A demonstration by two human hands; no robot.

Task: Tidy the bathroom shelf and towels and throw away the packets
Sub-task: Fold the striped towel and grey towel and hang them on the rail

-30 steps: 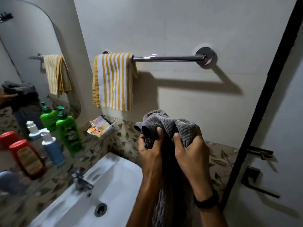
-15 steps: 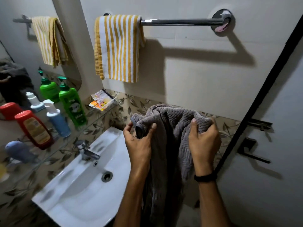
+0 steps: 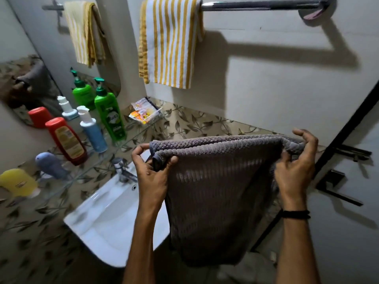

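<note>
Your left fingers (image 3: 139,150) pinch one top corner of the grey towel (image 3: 217,191) between thumb and fingertips. Your right fingers (image 3: 307,138) are clenched on the opposite corner, so the top edge runs straight and level between them. The rest of the cloth hangs down from that edge between your forearms.

Your left hand (image 3: 152,175) is over the right rim of the sink (image 3: 106,218). Your right hand (image 3: 293,173) is well to the right of the sink. The towel hangs just right of the sink and covers part of that rim.

Above and left of the sink, the glass shelf (image 3: 133,133) carries the bottles (image 3: 110,117). The packets (image 3: 143,111) lie at its far end, above the sink's back corner. High above the sink, a striped towel (image 3: 170,42) hangs over the left end of the rail (image 3: 256,6).
</note>
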